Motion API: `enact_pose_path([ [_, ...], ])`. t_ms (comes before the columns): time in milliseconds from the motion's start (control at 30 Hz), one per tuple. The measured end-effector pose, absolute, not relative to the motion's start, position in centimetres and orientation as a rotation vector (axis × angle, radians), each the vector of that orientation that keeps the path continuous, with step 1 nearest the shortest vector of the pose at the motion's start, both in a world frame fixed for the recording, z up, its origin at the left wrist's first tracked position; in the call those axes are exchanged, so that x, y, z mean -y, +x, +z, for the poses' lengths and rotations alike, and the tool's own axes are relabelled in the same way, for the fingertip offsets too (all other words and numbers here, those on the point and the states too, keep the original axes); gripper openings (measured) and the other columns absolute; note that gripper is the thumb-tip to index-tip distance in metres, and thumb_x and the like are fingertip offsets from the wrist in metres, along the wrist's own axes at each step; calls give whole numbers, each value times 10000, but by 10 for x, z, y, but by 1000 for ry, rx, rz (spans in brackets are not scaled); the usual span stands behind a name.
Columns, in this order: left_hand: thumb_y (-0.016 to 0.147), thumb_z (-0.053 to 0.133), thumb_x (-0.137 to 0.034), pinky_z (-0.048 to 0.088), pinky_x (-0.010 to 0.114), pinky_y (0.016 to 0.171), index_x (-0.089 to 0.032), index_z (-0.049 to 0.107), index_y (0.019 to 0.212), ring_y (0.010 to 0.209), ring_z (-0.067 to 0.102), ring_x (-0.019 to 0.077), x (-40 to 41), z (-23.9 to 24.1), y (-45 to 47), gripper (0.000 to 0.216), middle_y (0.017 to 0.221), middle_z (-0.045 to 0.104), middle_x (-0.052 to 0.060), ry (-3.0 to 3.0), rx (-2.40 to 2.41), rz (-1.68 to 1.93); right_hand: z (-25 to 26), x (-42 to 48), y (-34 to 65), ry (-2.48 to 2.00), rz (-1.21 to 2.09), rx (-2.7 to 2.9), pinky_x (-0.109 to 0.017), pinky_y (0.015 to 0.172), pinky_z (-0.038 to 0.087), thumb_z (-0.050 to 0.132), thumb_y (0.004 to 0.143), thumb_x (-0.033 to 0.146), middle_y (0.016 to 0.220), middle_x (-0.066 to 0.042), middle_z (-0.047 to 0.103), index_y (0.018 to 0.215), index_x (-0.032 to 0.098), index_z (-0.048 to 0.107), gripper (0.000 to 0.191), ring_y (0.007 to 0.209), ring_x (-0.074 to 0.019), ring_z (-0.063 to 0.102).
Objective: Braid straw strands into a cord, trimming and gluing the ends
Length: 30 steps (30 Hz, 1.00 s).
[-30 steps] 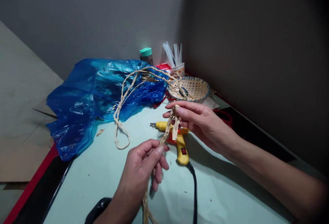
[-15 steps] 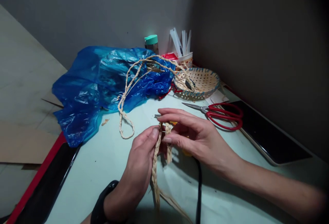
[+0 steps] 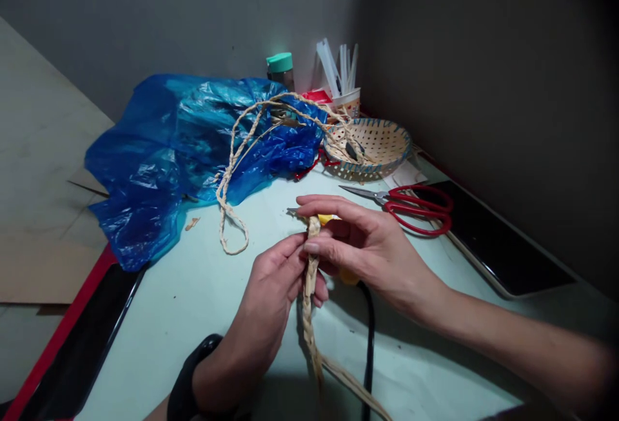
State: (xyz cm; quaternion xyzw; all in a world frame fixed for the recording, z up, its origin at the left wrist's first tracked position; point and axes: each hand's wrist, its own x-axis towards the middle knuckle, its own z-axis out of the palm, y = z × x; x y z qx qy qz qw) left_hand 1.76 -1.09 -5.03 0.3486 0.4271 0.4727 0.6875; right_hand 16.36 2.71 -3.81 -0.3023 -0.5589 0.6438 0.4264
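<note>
A pale braided straw cord [image 3: 309, 318] is held upright between my hands above the table, with loose unbraided strands trailing from its lower end. My left hand [image 3: 261, 302] pinches the braid from the left, its fingertips partly behind it. From the right, my right hand [image 3: 382, 247] presses its thumb on the braid near the top; the index finger reaches out above. Partly hidden behind that hand lies a yellow tool [image 3: 327, 219] with a metal tip and a black cable [image 3: 369, 343], which looks like a glue gun.
Red-handled scissors [image 3: 418, 209] and a dark tablet-like slab [image 3: 507, 240] lie at the right. Further back are a woven basket [image 3: 382, 144], a cup [image 3: 349, 104] with translucent sticks, a green-lidded bottle [image 3: 280, 66] and a blue plastic bag [image 3: 149, 163] under a looped straw braid [image 3: 235, 150].
The two braid parts that stood apart between my hands are now together as one line. My left fingers have moved right, up against the right thumb. The view has shifted slightly.
</note>
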Motion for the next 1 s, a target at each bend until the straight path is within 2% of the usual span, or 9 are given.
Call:
enact_pose_path([
  [67, 948, 538, -257, 453, 216, 610, -166, 713, 987, 595, 536, 109, 12, -50, 17, 200, 643, 601, 2, 756, -927, 1070, -38, -27, 164, -750, 1626, 1386, -298, 499, 553, 684, 868, 224, 1048, -61, 685, 1184, 209, 599, 327, 484, -129, 658],
  [133, 962, 490, -234, 460, 247, 635, -163, 720, 1011, 627, 560, 133, 12, -48, 17, 246, 657, 603, 16, 740, -869, 1087, -38, -28, 164, -775, 1589, 1399, -289, 490, 535, 682, 870, 231, 881, -26, 696, 1199, 219, 595, 340, 484, -142, 655],
  [233, 963, 459, -244, 458, 276, 660, -132, 718, 1004, 673, 577, 162, 12, -45, 17, 286, 688, 621, 46, 756, -807, 1088, -39, -30, 165, -850, 1387, 1488, -278, 591, 559, 690, 855, 205, 1022, -57, 706, 1149, 215, 645, 297, 646, -151, 694],
  [367, 903, 614, -289, 418, 230, 627, -147, 682, 1078, 595, 526, 123, 12, -45, 21, 235, 601, 608, 6, 813, -912, 1027, -42, -32, 166, -855, 1104, 1634, -261, 718, 564, 690, 857, 182, 1286, -59, 621, 1108, 221, 677, 254, 782, -129, 686],
  [500, 879, 641, -285, 371, 212, 551, -137, 681, 1094, 517, 478, 101, 11, -49, 25, 264, 564, 555, -30, 798, -1001, 1045, -39, -34, 172, -807, 934, 1832, -275, 852, 535, 662, 888, 190, 1299, -62, 620, 1201, 217, 643, 315, 903, -144, 668],
  [600, 880, 640, -299, 386, 213, 551, -140, 697, 1055, 526, 489, 102, 12, -47, 25, 244, 582, 570, -25, 845, -1070, 1081, -31, -35, 177, -846, 844, 1852, -285, 880, 513, 641, 911, 248, 1135, -54, 687, 1274, 208, 597, 368, 951, -164, 651],
  [700, 871, 642, -286, 423, 234, 567, -150, 694, 1059, 537, 528, 120, 15, -43, 25, 238, 590, 603, -17, 947, -1153, 1089, -24, -40, 180, -954, 970, 1776, -293, 857, 509, 615, 929, 342, 1072, -37, 690, 1282, 226, 583, 373, 944, -170, 645],
  [833, 871, 618, -276, 430, 250, 567, -165, 698, 997, 537, 527, 121, 19, -40, 26, 187, 658, 641, -2, 1091, -1294, 1116, -21, -45, 179, -885, 1425, 1660, -288, 821, 519, 613, 922, 411, 1035, -58, 694, 1225, 179, 605, 382, 982, -197, 647],
  [1000, 906, 566, -317, 382, 238, 547, -173, 673, 849, 527, 461, 110, 20, -39, 25, 189, 616, 587, -14, 1198, -1311, 955, -26, -46, 177, -861, 1551, 1471, -223, 673, 522, 641, 906, 388, 927, -34, 705, 1077, 181, 666, 270, 759, -129, 643],
])
